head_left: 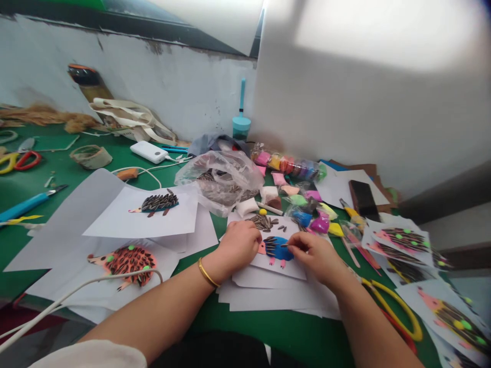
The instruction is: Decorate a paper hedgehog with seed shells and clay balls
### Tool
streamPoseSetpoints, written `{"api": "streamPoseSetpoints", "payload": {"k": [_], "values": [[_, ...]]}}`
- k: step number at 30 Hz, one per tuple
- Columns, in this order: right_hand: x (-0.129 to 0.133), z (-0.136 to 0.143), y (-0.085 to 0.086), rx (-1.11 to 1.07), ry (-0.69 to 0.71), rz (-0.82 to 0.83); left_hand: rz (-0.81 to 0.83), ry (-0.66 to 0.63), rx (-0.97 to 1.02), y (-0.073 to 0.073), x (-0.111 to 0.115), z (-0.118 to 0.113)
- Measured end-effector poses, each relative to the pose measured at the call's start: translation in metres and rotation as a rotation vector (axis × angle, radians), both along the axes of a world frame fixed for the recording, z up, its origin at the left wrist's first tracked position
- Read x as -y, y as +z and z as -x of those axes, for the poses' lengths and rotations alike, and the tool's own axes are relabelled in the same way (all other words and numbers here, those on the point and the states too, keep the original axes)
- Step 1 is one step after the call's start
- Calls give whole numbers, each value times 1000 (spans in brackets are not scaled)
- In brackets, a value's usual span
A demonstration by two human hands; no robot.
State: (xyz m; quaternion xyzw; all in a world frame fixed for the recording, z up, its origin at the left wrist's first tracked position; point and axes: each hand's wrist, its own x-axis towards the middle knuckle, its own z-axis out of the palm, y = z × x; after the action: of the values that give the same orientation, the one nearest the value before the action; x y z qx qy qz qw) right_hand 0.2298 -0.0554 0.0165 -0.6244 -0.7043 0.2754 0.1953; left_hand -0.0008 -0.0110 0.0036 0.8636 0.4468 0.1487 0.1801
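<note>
This looks like a craft workspace: a green-topped desk (207, 312) holds packets of coloured modelling clay (303, 204), a bag of striped seeds (222, 181), yellow-and-red scissors (399, 312), a blue craft knife (28, 204), and hedgehog pictures (130, 266) made with seeds on white paper.

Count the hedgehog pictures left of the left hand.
2: a blue-bodied hedgehog farther back, and an orange-bodied hedgehog nearer the person, crossed by a white cable. The paper sheets around them may hide others.
</note>
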Motion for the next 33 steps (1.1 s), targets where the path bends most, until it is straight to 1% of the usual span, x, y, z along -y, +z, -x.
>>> {"api": "streamPoseSetpoints", "payload": {"k": [4, 6, 15, 22, 29, 33], "values": [[2, 7, -4, -18, 74, -175, -8, -5, 3, -2, 0, 0], [2, 9, -6, -7, 81, -220, -13, -5, 5, -2, 0, 0], [1, 14, -9, 18, 79, -253, -14, -2, 7, -4, 0, 0], [0, 13, -15, 25, 98, -282, -30, -4, 14, -6, -1, 0], [-1, 12, -17, 38, 98, -245, -26, 1, 5, -5, 0, 0], [-1, 13, -17, 48, 103, -250, -25, 1, 17, -4, 0, 0]]}}
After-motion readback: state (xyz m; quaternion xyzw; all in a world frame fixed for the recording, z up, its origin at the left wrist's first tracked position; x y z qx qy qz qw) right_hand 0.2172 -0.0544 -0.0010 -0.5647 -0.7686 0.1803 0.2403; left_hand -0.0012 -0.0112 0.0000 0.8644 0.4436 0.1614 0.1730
